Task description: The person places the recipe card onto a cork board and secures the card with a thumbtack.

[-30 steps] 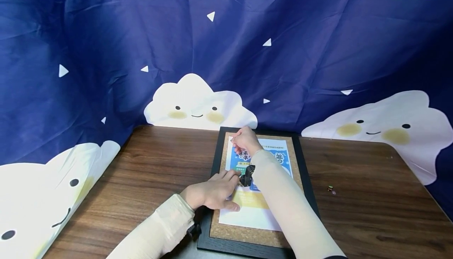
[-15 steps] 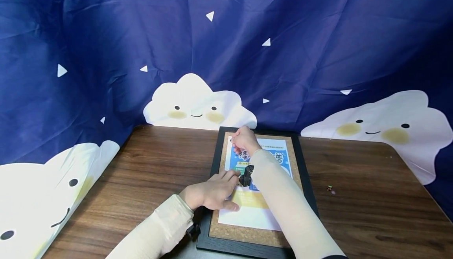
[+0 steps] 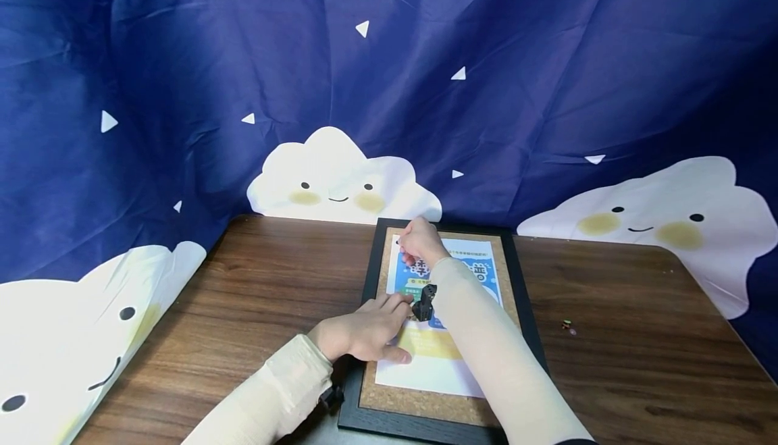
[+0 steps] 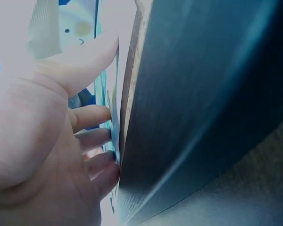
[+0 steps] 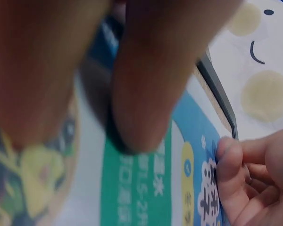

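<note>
Printed poster point(image 3: 428, 345): blue, yellow, white | left fingers point(image 3: 389, 302) extended on it | right fingers point(image 5: 232, 162) curled, contents hidden

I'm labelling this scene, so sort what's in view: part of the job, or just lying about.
In the job:
poster
framed corkboard under it
left hand, touching the poster
right hand, curled at the poster's corner

Apparently lying about:
small coloured bits on the table, too small to identify

"水" and probably "1.5-2" on the poster point(image 5: 137, 190)
</note>
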Demonstrator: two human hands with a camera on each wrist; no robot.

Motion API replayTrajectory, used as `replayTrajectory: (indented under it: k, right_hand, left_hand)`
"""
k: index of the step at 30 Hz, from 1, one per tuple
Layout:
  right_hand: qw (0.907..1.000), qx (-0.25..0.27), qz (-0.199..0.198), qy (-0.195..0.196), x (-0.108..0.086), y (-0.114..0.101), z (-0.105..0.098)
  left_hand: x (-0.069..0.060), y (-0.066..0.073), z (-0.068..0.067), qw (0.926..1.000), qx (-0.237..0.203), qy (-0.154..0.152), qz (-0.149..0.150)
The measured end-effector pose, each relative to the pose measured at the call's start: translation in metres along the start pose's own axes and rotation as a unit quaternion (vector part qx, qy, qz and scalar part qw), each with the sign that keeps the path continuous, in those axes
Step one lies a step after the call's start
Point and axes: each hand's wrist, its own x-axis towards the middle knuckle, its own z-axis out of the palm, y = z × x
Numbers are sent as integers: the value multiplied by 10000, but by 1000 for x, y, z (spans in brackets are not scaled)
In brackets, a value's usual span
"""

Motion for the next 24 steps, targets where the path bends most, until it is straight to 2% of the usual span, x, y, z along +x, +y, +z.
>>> replayTrajectory:
  k: [4, 6, 7, 9, 11, 13, 14, 16, 18, 24]
  right_hand:
    - [9993, 269, -202, -134, -3, 9, -5]
    - [9987, 373, -270, -228, -6, 13, -8]
    - [9983, 423, -285, -288, -9, 14, -9]
    - [9976, 480, -316, -394, -14, 15, -13]
    - [9968, 518, -352, -489, -18, 16, -17]
    - [9963, 536, -352, -581, -22, 17, -21]
    - [9959, 540, -374, -626, -23, 18, -22]
    - [9951, 549, -375, -730, -25, 20, -25]
    - [9942, 520, -413, -847, -29, 21, -27]
    - [9920, 29, -670, -1067, -44, 23, -33]
  left_hand:
    - [2, -1, 3, 9999, -106, -47, 29]
    - [11, -12, 18, 9996, -203, 88, 170]
    - [12, -13, 20, 9996, -217, 88, 183]
    - [20, -25, 35, 9990, -235, 212, 309]
    - [24, -32, 42, 9982, -298, 294, 419]
    - [17, -23, 28, 9991, -260, 151, 296]
    - [17, -23, 27, 9991, -272, 139, 282]
    - [8, -11, 11, 9994, -309, -10, 134]
    - [3, -3, 2, 9996, -278, -91, 20]
    - [0, -1, 0, 9996, -273, -52, -11]
